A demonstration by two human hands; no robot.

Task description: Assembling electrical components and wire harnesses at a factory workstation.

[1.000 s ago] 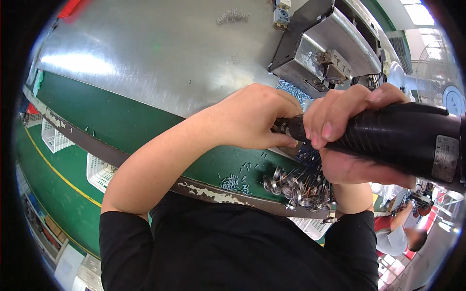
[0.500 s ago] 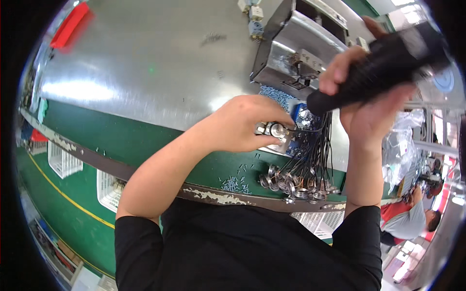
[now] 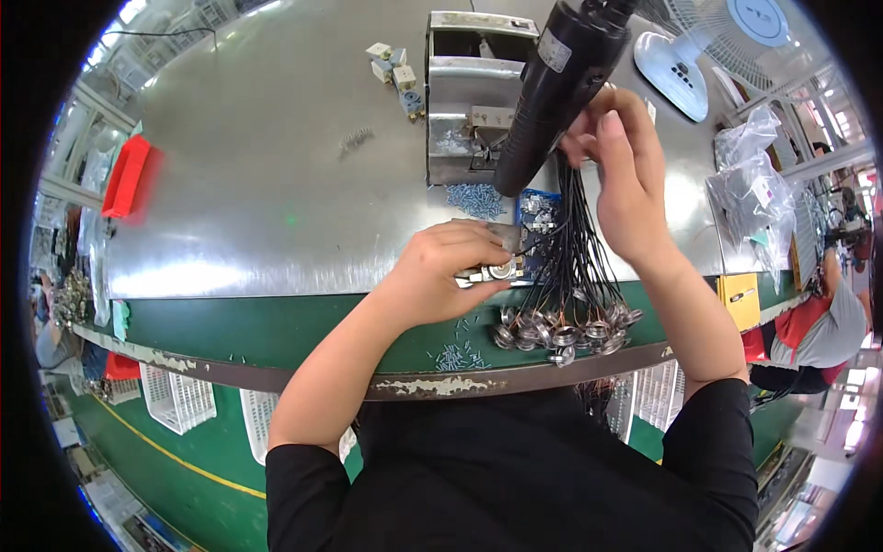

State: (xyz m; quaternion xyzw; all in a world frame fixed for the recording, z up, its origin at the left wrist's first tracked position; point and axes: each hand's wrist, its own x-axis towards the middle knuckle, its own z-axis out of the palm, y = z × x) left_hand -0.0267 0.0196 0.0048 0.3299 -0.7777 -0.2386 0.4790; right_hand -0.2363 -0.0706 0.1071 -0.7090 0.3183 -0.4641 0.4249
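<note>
1. The left hand (image 3: 437, 273) pinches a small silver part (image 3: 499, 271), round-faced and shiny, near frame centre.
2. The right hand (image 3: 633, 175), upper right, is loosely parted beside a black cylindrical driver (image 3: 552, 101); contact unclear.

The desk (image 3: 239, 147) was topped with glossy metal and rimmed at the near edge (image 3: 441, 386) with rough, chipped paint. Smooth plastic was seen on the tool (image 3: 543, 106), shiny metal on the round parts (image 3: 566, 336).

Head view looks down on bench (image 3: 258, 156), edges indistinct.
</note>
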